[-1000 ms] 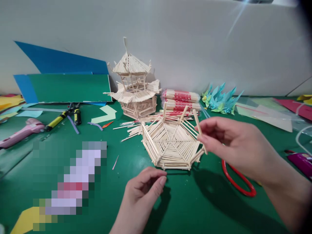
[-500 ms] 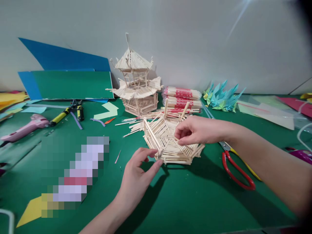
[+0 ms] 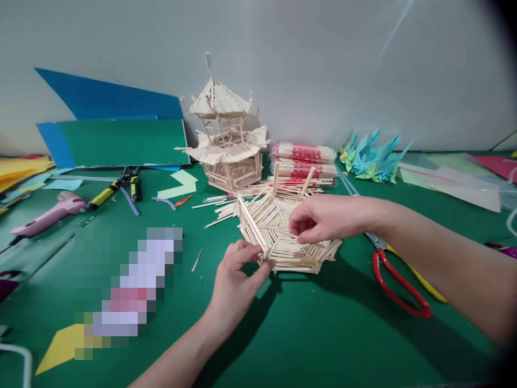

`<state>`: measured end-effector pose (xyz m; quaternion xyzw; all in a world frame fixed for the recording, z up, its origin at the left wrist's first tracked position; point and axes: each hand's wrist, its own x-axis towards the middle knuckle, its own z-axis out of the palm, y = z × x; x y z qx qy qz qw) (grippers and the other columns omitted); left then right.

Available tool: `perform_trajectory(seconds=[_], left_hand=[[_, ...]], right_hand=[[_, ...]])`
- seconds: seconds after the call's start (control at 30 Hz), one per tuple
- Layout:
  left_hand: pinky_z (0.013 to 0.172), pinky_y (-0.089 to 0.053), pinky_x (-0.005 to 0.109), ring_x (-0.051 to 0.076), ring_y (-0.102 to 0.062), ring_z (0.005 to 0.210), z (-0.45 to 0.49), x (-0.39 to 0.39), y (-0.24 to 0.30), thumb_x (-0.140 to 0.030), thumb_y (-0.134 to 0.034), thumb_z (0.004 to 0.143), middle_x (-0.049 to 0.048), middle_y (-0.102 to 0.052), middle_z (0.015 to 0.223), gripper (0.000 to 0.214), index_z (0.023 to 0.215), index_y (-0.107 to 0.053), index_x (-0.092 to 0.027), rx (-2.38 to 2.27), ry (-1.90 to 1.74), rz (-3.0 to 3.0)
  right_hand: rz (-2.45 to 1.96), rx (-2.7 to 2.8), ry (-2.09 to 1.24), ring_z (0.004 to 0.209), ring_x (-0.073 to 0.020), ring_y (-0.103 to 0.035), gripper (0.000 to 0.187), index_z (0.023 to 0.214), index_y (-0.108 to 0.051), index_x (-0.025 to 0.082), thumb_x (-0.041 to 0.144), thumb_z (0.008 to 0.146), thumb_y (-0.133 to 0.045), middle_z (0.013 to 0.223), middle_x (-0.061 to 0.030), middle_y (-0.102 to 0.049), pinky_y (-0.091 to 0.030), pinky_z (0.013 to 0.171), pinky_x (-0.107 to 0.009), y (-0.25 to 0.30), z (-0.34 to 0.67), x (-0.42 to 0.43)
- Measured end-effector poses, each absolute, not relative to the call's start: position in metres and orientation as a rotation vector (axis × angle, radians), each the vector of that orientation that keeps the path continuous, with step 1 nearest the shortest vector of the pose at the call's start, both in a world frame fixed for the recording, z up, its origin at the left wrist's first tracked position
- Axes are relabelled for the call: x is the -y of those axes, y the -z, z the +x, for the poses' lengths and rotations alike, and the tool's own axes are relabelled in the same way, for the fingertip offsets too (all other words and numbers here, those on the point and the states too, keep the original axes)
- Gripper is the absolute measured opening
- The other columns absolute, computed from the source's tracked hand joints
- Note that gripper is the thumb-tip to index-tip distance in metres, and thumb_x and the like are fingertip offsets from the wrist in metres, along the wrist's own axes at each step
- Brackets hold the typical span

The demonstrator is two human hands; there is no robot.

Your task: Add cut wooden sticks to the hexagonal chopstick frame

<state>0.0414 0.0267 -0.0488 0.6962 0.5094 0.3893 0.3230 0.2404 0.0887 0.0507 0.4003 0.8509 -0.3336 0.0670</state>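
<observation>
A many-sided base of pale wooden sticks (image 3: 298, 265) lies on the green tabletop, with upright posts along its edge. My left hand (image 3: 238, 277) pinches a short corner post at the near left of this base between thumb and fingers. Above the middle of the base, my right hand (image 3: 317, 218) is closed with its fingertips together; whatever lies between them is too small to make out. Behind the base stands a two-tiered stick pagoda (image 3: 222, 99), and loose sticks (image 3: 228, 212) are spread between the two.
Scissors with red and yellow handles (image 3: 382, 275) lie beneath my right forearm. Wrapped stick bundles (image 3: 302, 153) and a blue folded-paper piece (image 3: 375, 159) sit at the back. On the left are a pink glue gun (image 3: 50, 215), yellow-and-black pliers (image 3: 105, 193) and coloured boards (image 3: 121, 141).
The view has shifted slightly. Both hands stay almost where they were, the left one still at the corner post and the right one over the base.
</observation>
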Motion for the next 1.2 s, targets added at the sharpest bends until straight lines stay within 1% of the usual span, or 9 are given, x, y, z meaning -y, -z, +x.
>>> perform_trajectory(seconds=[0.17, 0.4, 0.53, 0.77, 0.87, 1.0, 1.2], left_hand=[[0.071, -0.045, 0.033, 0.019, -0.056, 0.076, 0.0427, -0.029, 0.0461, -0.026, -0.06, 0.074, 0.0039, -0.061, 0.078, 0.009, 0.07, -0.064, -0.019, -1.322, -1.023, 1.813], [0.073, -0.045, 0.032, 0.019, -0.056, 0.078, 0.0425, -0.0316, 0.048, -0.026, -0.06, 0.075, 0.0038, -0.061, 0.077, 0.009, 0.073, -0.065, -0.018, -1.231, -1.035, 1.747], [0.072, -0.045, 0.031, 0.019, -0.056, 0.076, 0.0429, -0.0314, 0.0464, -0.025, -0.06, 0.075, 0.0038, -0.061, 0.077, 0.01, 0.077, -0.066, -0.018, -1.237, -1.009, 1.741], [0.077, -0.045, 0.033, 0.021, -0.058, 0.084, 0.0422, -0.0317, 0.0475, -0.024, -0.061, 0.075, 0.0044, -0.064, 0.084, 0.008, 0.079, -0.066, -0.019, -1.193, -1.026, 1.687], [0.077, -0.045, 0.031, 0.02, -0.057, 0.085, 0.042, -0.0317, 0.0499, -0.023, -0.061, 0.075, 0.0037, -0.063, 0.084, 0.008, 0.081, -0.066, -0.02, -1.195, -1.044, 1.686], [0.078, -0.045, 0.03, 0.02, -0.057, 0.087, 0.0422, -0.0317, 0.0506, -0.022, -0.062, 0.075, 0.0028, -0.061, 0.085, 0.007, 0.079, -0.066, -0.02, -1.157, -1.066, 1.683], [0.084, -0.044, 0.035, 0.022, -0.055, 0.093, 0.0407, -0.0333, 0.0499, -0.022, -0.062, 0.076, 0.0033, -0.058, 0.082, 0.008, 0.082, -0.067, -0.021, -1.09, -1.05, 1.588]], right_hand=[[1.147, -2.595, 1.026, 0.055, -0.0085, -0.049, 0.011, 0.075, -0.061, 0.015, 0.015, 0.07, -0.051, 0.064, 0.0019, -0.058, -0.033, 0.046, -0.019, -0.0487, 0.2416, -0.0882], [1.125, -2.557, 1.035, 0.054, -0.0081, -0.047, 0.011, 0.073, -0.062, 0.016, 0.015, 0.067, -0.052, 0.062, 0.0029, -0.057, -0.033, 0.047, -0.019, -0.0471, 0.2431, -0.0894], [1.12, -2.52, 1.094, 0.055, -0.0082, -0.049, 0.013, 0.075, -0.064, 0.016, 0.016, 0.067, -0.053, 0.063, 0.0028, -0.058, -0.035, 0.049, -0.019, -0.0468, 0.2411, -0.0899], [1.109, -2.462, 1.05, 0.057, -0.0089, -0.05, 0.016, 0.079, -0.065, 0.016, 0.018, 0.067, -0.054, 0.066, 0.0018, -0.061, -0.035, 0.05, -0.019, -0.0534, 0.2359, -0.0891], [1.102, -2.468, 1.024, 0.057, -0.0094, -0.05, 0.016, 0.079, -0.065, 0.016, 0.018, 0.066, -0.054, 0.066, 0.0018, -0.061, -0.035, 0.049, -0.019, -0.0538, 0.235, -0.0891], [1.113, -2.469, 1.001, 0.056, -0.0092, -0.05, 0.016, 0.078, -0.065, 0.017, 0.019, 0.066, -0.054, 0.065, 0.0022, -0.06, -0.034, 0.048, -0.019, -0.0529, 0.2335, -0.0895], [1.122, -2.457, 0.996, 0.058, -0.0091, -0.051, 0.016, 0.078, -0.065, 0.017, 0.019, 0.065, -0.055, 0.069, 0.0019, -0.062, -0.035, 0.05, -0.02, -0.0545, 0.2345, -0.0898]])
